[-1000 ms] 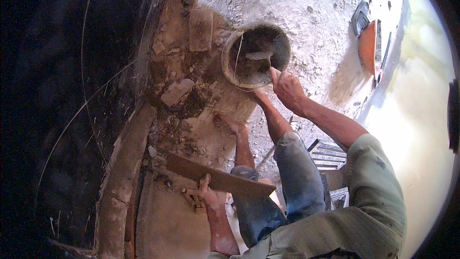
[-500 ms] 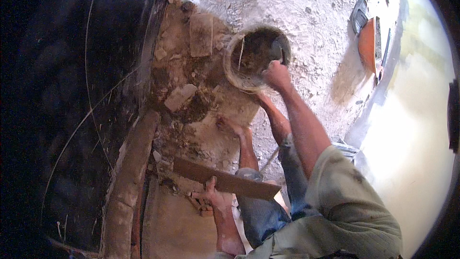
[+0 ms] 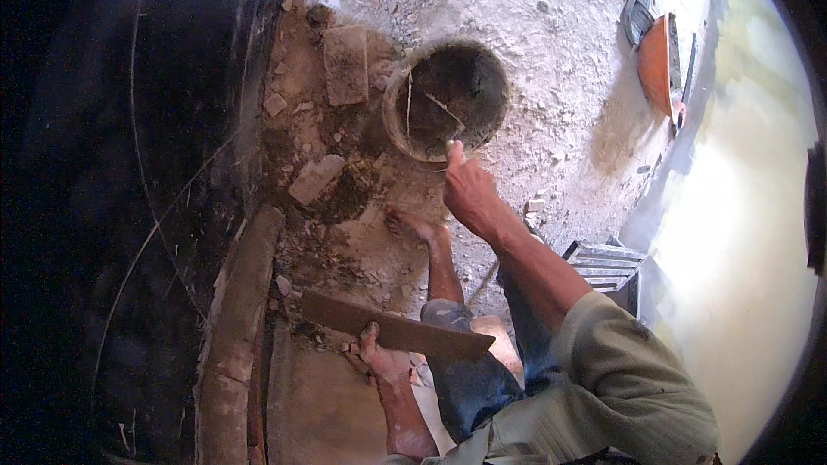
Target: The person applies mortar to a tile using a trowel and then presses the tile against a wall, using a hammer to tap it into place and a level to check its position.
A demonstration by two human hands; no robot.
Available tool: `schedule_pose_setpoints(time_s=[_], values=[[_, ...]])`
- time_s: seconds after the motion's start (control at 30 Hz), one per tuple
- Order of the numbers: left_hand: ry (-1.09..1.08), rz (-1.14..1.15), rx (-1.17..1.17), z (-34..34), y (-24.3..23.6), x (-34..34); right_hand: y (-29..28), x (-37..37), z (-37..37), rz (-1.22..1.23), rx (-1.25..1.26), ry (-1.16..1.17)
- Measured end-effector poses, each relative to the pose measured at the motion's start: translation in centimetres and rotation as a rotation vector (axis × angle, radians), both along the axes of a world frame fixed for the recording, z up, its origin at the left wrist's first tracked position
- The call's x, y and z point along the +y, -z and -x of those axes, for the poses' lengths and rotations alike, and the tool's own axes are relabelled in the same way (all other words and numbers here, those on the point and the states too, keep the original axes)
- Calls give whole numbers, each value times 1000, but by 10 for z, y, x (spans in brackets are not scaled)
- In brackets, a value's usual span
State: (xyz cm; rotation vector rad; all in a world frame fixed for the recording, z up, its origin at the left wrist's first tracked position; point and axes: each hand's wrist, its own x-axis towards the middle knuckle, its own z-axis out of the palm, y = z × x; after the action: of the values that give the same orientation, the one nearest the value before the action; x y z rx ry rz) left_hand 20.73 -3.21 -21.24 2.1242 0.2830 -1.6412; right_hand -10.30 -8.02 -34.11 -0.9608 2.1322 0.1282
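Observation:
A round, dirt-caked bucket (image 3: 396,125) stands on the rubble-strewn ground ahead of me, with dark material inside. My right hand (image 3: 472,194) is closed round the handle of a trowel (image 3: 457,131) at the bucket's near rim. The trowel's blade reaches into the bucket, and its outline is hard to make out in the shade. Lower down, my left hand (image 3: 385,357) grips a long, flat brown board (image 3: 405,329) at its near edge, with the thumb up against it. The board lies across in front of my knees, slightly tilted. The fingers beneath it are mostly hidden.
A brick (image 3: 346,65) and a broken block (image 3: 316,179) lie left of the bucket. Along the left runs a large dark panel (image 3: 172,77), with a mortar-covered ledge (image 3: 233,336) beside it. At right are an orange basin (image 3: 656,65), a slatted metal object (image 3: 603,265) and a pale wall (image 3: 732,250).
My right hand has drawn back toward me and left, from over the bucket to its near rim, trowel still in it. My left hand keeps hold of the board. The view has shifted slightly.

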Motion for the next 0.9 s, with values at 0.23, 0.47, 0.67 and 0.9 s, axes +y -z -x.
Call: schedule_pose_setpoints(time_s=[0.23, 0.47, 0.67, 0.9], values=[[20, 83, 22, 11, -13, -9, -47, 10, 46, -14, -41, 1], [334, 101, -121, 45, -16, -19, 55, -5, 57, -85, -99, 169], [182, 56, -177, 37, -2, -1, 32, 4, 68, 155, -234, -449], [-10, 52, -21, 43, 7, 0, 94, 10, 82, 500, -165, -645]])
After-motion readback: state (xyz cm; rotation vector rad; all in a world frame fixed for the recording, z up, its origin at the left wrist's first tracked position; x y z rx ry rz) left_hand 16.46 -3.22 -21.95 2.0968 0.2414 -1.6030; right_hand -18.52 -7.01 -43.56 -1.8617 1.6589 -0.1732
